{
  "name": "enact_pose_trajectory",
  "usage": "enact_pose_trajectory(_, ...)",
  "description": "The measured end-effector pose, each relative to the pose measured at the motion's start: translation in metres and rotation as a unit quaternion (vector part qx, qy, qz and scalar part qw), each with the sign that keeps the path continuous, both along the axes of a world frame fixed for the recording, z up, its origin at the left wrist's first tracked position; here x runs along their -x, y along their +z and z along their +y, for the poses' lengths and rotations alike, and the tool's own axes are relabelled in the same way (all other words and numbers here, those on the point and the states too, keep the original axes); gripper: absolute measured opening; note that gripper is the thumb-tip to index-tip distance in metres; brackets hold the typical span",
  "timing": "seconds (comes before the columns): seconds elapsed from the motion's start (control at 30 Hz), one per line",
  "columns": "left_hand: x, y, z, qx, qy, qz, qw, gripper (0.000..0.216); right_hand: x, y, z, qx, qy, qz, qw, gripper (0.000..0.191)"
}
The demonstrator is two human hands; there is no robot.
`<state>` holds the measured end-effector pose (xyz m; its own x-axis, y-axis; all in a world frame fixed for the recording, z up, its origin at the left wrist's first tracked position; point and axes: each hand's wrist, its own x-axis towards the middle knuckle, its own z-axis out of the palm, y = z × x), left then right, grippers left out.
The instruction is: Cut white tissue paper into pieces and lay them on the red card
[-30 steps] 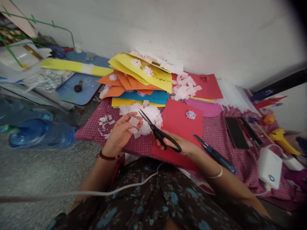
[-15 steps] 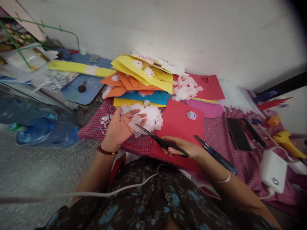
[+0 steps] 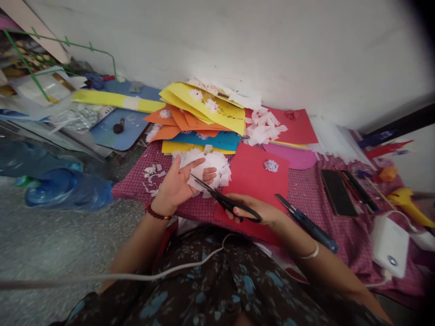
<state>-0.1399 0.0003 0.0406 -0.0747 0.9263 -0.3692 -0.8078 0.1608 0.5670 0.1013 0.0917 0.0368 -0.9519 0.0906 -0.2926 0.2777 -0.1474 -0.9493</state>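
My left hand [image 3: 176, 183] is palm up with its fingers spread, over the near left side of a pile of cut white paper pieces [image 3: 220, 167]. No piece can be made out lying on its palm. My right hand [image 3: 248, 209] grips black-handled scissors [image 3: 222, 199], whose blades point up and left to the fingers of my left hand. Under the right hand lies a sheet of red paper [image 3: 253, 181], with a white and purple paper flower [image 3: 271, 165] near its upper right. Small paper scraps [image 3: 152, 171] are scattered left of the pile.
A utility knife [image 3: 307, 224], a phone [image 3: 337, 192] and a white power bank [image 3: 389, 244] lie to the right. Behind the pile are stacked coloured sheets [image 3: 200, 104] with paper flowers and white strips [image 3: 265, 127]. Large blue water bottles [image 3: 71, 188] lie on the floor at left.
My left hand has moved right, further over the pile. The white piece that lay across its fingers no longer shows there. The scissors have shifted slightly left.
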Motion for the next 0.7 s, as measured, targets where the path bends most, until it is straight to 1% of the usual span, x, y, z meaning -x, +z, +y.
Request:
enact_pose_trajectory(0.2,0.005,-0.001,0.000,-0.024,-0.094,0.020,0.995,0.033,0.000,0.004,0.007,-0.025,0.018,-0.012,0.999,0.059)
enact_pose_trajectory(0.33,0.010,-0.005,0.004,-0.041,-0.150,0.074,0.985,0.021,0.000,0.005,0.012,-0.089,0.031,-0.004,0.996,0.059)
enact_pose_trajectory(0.43,0.014,-0.003,0.009,-0.037,-0.183,0.120,0.975,0.020,0.001,0.007,0.014,-0.135,0.028,0.000,0.991,0.058)
enact_pose_trajectory(0.57,0.019,0.011,0.014,-0.031,-0.226,0.141,0.963,0.022,0.002,0.010,0.015,-0.173,0.015,-0.012,0.985,0.057)
enact_pose_trajectory(0.63,0.021,0.017,0.016,-0.029,-0.249,0.142,0.958,0.022,0.003,0.010,0.016,-0.177,0.008,-0.007,0.984,0.057)
enact_pose_trajectory(0.7,0.022,0.019,0.017,-0.030,-0.261,0.138,0.955,0.022,0.003,0.010,0.017,-0.163,0.010,-0.002,0.987,0.057)
